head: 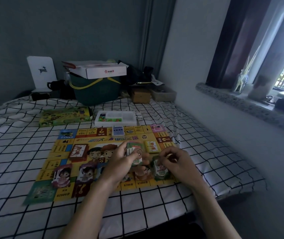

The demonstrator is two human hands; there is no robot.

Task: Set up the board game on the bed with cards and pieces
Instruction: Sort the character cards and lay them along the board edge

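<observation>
A yellow game board (63,149) lies flat on the checked bed sheet. My left hand (120,159) grips a thick stack of play-money notes (134,150) above the board's middle. My right hand (174,161) pinches the top of a second green money pile (160,171) resting on the board's right side. Card stacks sit on the board: a red one (77,151) at the left, a yellow one (151,146) at the right, a blue one (118,131) and a pink one (157,128) along the far edge. Two character cards (62,175) lie near the front left.
Behind the board sit the green game box (65,116) and a white tray of coloured pieces (115,118). A dark green bin (96,90) topped by a white carton stands at the head of the bed. The wall and window ledge (241,102) run along the right.
</observation>
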